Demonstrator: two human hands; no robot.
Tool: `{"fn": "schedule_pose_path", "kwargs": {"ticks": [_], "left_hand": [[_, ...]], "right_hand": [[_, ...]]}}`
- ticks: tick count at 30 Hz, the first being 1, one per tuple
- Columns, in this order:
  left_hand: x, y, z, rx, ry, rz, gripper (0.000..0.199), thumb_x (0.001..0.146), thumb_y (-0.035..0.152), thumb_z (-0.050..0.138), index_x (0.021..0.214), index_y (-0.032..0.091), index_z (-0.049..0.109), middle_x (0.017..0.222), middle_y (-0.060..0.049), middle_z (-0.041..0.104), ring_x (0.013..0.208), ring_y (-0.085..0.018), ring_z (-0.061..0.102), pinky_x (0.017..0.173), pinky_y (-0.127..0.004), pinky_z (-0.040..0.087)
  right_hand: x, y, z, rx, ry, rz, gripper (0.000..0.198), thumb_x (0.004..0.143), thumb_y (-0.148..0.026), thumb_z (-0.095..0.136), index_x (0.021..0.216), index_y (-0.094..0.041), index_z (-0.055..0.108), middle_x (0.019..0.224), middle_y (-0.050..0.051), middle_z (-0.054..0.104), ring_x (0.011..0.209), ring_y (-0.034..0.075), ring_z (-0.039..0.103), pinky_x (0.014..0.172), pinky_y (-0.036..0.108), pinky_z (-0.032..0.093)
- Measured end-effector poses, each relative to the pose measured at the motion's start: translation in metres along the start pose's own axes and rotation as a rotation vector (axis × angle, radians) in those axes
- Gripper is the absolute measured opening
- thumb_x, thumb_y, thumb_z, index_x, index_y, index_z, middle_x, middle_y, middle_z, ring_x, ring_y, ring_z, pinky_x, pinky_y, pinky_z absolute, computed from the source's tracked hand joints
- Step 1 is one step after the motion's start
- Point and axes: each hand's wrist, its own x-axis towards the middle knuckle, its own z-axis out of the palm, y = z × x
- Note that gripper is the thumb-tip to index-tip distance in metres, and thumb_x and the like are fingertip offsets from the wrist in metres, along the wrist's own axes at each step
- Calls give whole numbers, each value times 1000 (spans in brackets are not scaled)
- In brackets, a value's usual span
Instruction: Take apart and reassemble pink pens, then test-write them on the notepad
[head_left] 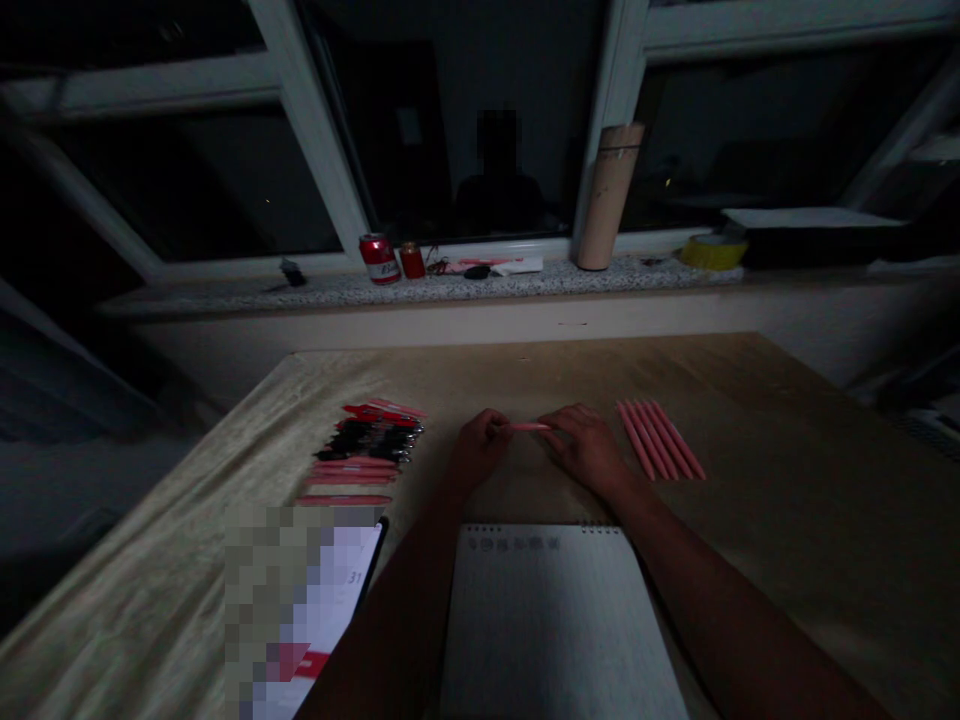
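Note:
A pink pen (529,427) lies level between my two hands, above the middle of the table. The fingers of my left hand (481,445) are closed on its left end. My right hand (585,440) pinches the other end between thumb and fingers. To the right, several pink pens (660,440) lie side by side in a slanted row. On the left is a pile of pens: black pens (375,438) in the middle, a red pen (367,411) above them, and more pink pens (352,470) below.
A spiral notebook (555,620) lies open between my forearms, with faint writing at its top. Left of it is a lit tablet (337,590), partly blurred. On the windowsill (525,283) stand a red can (379,260), a small red jar (412,262), a tall cylinder (609,200) and yellow tape (712,252).

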Motion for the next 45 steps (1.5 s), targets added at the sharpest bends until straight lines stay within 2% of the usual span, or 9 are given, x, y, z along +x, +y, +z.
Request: {"fn": "schedule_pose_path", "kwargs": {"ticks": [5,15,25,40,45], "left_hand": [[1,2,1,46,56,-4,36,88,45,40,74,15,54,65,3,49,64,-11,46,59,-23,33],[0,8,-1,0,78,-41,38,88,46,40,70,16,53,59,4,44,59,-10,43,56,-23,32],[1,7,-3,-64,103,-54,37,87,46,39,65,17,49,57,4,44,57,-11,42,56,-23,32],[3,2,-8,-117,349,-123,25,78,35,43,59,18,44,55,4,41,56,-10,40,55,-23,32],[5,0,-10,62,415,-135,22,79,32,45,61,18,46,58,3,45,59,-12,44,58,-24,34]], "right_hand": [[0,-2,-1,5,7,-3,18,89,-29,53,96,-21,68,91,6,70,87,21,59,81,35,42],[-1,-3,-2,16,47,26,18,86,-33,56,93,-21,68,89,6,69,87,22,59,81,35,42],[-1,-4,-6,-45,91,95,13,81,-29,57,84,-20,66,84,6,68,83,22,59,76,34,41],[-1,1,-10,-35,136,177,9,78,-27,58,77,-21,66,78,4,68,80,21,59,75,33,41],[-2,1,-10,-50,133,207,8,77,-27,59,76,-21,65,77,4,68,79,21,59,75,33,41]]}}
